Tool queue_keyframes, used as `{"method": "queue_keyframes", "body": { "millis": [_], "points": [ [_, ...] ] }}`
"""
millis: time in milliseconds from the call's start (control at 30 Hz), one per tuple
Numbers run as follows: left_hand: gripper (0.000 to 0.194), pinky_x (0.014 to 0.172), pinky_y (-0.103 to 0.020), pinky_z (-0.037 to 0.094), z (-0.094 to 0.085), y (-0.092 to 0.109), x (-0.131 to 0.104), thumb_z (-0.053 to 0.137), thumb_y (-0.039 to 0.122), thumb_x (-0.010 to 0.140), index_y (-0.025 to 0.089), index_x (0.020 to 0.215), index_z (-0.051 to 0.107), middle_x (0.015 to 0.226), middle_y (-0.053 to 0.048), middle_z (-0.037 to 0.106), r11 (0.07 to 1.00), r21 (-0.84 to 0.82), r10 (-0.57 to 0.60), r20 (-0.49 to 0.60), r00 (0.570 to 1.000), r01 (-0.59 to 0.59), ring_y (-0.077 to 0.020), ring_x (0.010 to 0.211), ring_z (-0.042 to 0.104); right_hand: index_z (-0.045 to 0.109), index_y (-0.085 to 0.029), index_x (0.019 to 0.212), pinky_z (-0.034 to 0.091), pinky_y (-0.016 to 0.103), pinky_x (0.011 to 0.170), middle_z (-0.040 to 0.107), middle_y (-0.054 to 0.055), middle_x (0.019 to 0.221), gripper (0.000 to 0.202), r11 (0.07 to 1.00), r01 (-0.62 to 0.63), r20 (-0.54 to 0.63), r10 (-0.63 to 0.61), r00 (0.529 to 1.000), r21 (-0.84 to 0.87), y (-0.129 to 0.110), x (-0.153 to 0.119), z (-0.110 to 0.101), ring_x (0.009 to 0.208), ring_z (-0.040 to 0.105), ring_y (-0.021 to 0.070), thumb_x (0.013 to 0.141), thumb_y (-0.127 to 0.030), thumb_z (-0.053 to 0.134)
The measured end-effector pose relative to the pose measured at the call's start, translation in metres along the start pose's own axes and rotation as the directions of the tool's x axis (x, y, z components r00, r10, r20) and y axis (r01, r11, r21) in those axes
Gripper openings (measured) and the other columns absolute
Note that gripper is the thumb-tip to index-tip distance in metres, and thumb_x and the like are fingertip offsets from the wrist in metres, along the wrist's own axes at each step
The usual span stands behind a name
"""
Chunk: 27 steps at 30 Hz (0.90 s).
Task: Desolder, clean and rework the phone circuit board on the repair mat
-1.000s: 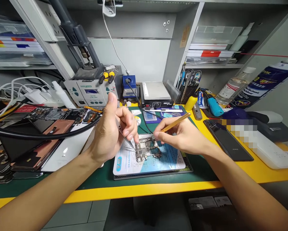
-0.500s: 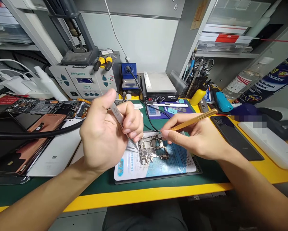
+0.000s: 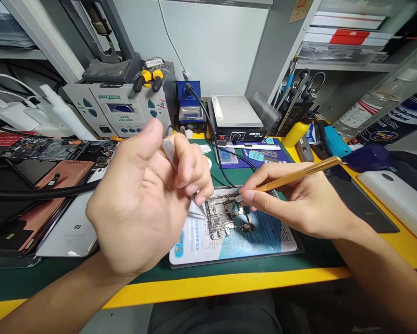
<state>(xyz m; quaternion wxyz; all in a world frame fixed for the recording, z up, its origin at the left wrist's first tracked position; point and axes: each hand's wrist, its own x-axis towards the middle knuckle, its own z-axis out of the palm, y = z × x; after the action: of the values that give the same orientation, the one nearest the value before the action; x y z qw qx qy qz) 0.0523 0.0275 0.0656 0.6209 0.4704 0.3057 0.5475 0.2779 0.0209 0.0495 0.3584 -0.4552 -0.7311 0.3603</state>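
Note:
A bare circuit board (image 3: 225,215) lies on a white and blue printed pad (image 3: 201,253) at the middle of the bench. My left hand (image 3: 149,199), palm turned up, has its fingers curled round metal tweezers (image 3: 170,152), whose tips point down at the board's left edge. From the right, my right hand (image 3: 291,204) pinches a gold-handled tool (image 3: 298,174) like a pen. That tool's pale, flat tip touches or hovers just over the board's upper part; I cannot tell which.
Phones and phone parts (image 3: 62,176) lie at the left, crossed by a thick black cable (image 3: 41,194). Behind stand a grey rework station (image 3: 121,111), a hot plate (image 3: 236,116) and a yellow bottle (image 3: 297,132). A white power bank (image 3: 396,199) is at the right.
The camera view has shifted slightly. My left hand has turned its palm further up and moved a little left relative to the board. My right hand keeps nearly the same place over the board.

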Motion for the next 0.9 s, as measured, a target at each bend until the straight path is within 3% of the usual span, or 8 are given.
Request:
{"method": "queue_keyframes", "body": {
  "millis": [100, 233, 333, 500, 700, 900],
  "points": [
    [0.066, 0.062, -0.030, 0.052, -0.003, -0.004, -0.003, 0.022, 0.029, 0.121, 0.020, 0.062, 0.050, 0.071, -0.004, 0.040, 0.998, 0.032, 0.057, -0.032, 0.998, -0.056, -0.0165, 0.067, 0.043, 0.084, -0.024, 0.081, 0.058, 0.028, 0.056, 0.080, 0.002, 0.071, 0.011, 1.000, 0.003, -0.009, -0.003, 1.000, 0.010, -0.002, -0.002, 0.002, 0.061, 0.070, 0.0179, 0.092, -0.023, 0.083],
    [0.062, 0.064, -0.030, 0.057, -0.007, -0.007, -0.007, 0.028, 0.031, 0.122, 0.020, 0.066, 0.051, 0.075, -0.004, 0.041, 0.998, 0.034, 0.061, 0.006, 0.998, -0.061, -0.0176, 0.070, 0.050, 0.083, -0.025, 0.082, 0.056, 0.028, 0.053, 0.080, 0.003, 0.069, 0.012, 0.997, -0.037, -0.003, 0.037, 0.999, 0.064, -0.003, -0.004, 0.007, 0.058, 0.070, 0.0179, 0.093, -0.024, 0.084],
    [0.061, 0.054, -0.026, 0.049, -0.008, -0.005, -0.008, 0.035, 0.036, 0.122, 0.019, 0.065, 0.045, 0.070, -0.002, 0.039, 0.999, 0.031, 0.018, 0.065, 0.998, -0.020, -0.0142, 0.060, 0.046, 0.081, -0.024, 0.081, 0.051, 0.028, 0.047, 0.073, 0.002, 0.062, 0.015, 0.977, -0.113, 0.008, 0.113, 0.994, 0.179, -0.001, -0.005, 0.013, 0.051, 0.065, 0.0173, 0.092, -0.029, 0.090],
    [0.068, 0.047, -0.026, 0.040, -0.007, 0.001, -0.005, 0.049, 0.047, 0.118, 0.019, 0.058, 0.033, 0.053, 0.000, 0.027, 0.995, 0.095, -0.029, 0.021, 0.999, 0.027, -0.0115, 0.048, 0.033, 0.077, -0.023, 0.078, 0.048, 0.027, 0.041, 0.070, 0.001, 0.064, 0.032, 0.911, -0.229, 0.028, 0.234, 0.972, 0.342, 0.000, -0.006, 0.023, 0.047, 0.061, 0.0157, 0.084, -0.042, 0.102],
    [0.075, 0.043, -0.024, 0.036, 0.004, 0.011, -0.002, 0.030, 0.030, 0.118, 0.017, 0.044, 0.028, 0.046, -0.002, 0.018, 0.988, 0.046, -0.142, -0.092, 0.986, 0.146, -0.0096, 0.041, 0.030, 0.073, -0.024, 0.074, 0.048, 0.026, 0.041, 0.067, 0.000, 0.059, 0.035, 0.919, -0.202, 0.006, 0.212, 0.977, 0.339, -0.004, -0.006, 0.027, 0.045, 0.059, 0.0144, 0.086, -0.042, 0.100],
    [0.068, 0.044, -0.024, 0.034, 0.013, 0.008, -0.002, 0.031, 0.025, 0.118, 0.018, 0.050, 0.027, 0.049, -0.001, 0.020, 0.996, 0.085, 0.009, -0.102, 0.995, -0.001, -0.0089, 0.042, 0.026, 0.074, -0.023, 0.076, 0.049, 0.027, 0.044, 0.068, 0.001, 0.062, 0.026, 0.903, -0.267, 0.096, 0.249, 0.964, 0.338, -0.001, -0.007, 0.027, 0.049, 0.061, 0.0158, 0.085, -0.034, 0.096]
  ]
}}
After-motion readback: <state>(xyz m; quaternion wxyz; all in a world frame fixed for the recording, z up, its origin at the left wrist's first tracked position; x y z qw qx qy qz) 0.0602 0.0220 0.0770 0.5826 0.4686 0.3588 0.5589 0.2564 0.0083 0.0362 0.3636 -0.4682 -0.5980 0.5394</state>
